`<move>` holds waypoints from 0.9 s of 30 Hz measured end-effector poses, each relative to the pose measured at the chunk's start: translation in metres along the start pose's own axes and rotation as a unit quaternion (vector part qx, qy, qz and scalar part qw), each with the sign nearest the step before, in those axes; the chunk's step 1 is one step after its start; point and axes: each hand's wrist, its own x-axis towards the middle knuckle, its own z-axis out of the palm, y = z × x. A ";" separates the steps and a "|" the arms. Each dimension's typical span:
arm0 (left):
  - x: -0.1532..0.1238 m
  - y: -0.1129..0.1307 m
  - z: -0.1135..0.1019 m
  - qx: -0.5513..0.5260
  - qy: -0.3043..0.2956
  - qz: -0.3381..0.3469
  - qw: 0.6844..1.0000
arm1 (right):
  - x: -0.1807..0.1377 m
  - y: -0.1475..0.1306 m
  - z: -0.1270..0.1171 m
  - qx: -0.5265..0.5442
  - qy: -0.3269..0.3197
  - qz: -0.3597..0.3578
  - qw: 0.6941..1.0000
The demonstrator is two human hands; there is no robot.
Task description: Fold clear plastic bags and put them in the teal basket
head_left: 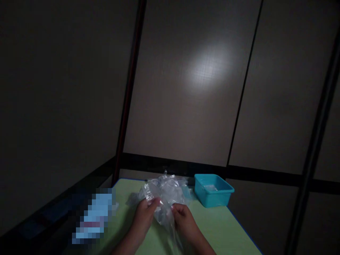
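A crumpled clear plastic bag [166, 193] is held up just above the pale green table [223, 226]. My left hand [145, 212] pinches the bag's left side between thumb and fingers. On the bag's lower right part, the fingers of my right hand [184, 219] are closed. Both hands are close together near the bottom middle of the head view. More clear plastic lies on the table behind the bag.
A teal plastic tub [214, 189] stands at the table's far right corner with something clear inside. A blurred light-blue patch [94, 216] sits at the table's left edge. Dim panelled walls with dark frames enclose the table.
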 end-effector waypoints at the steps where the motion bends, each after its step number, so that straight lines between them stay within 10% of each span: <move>1: 0.000 0.002 -0.005 0.001 0.021 -0.003 1.000 | -0.002 0.002 0.001 0.003 0.021 0.002 1.000; 5: -0.001 0.000 -0.015 0.045 0.070 0.006 0.997 | -0.011 -0.005 0.005 0.039 0.039 0.012 0.998; 10: -0.008 -0.009 -0.004 0.102 -0.010 0.034 0.994 | -0.021 -0.009 0.019 0.055 -0.063 -0.061 0.995; 27: 0.000 -0.002 -0.031 -0.049 0.017 -0.110 0.993 | -0.004 0.014 -0.008 0.126 0.054 0.005 0.991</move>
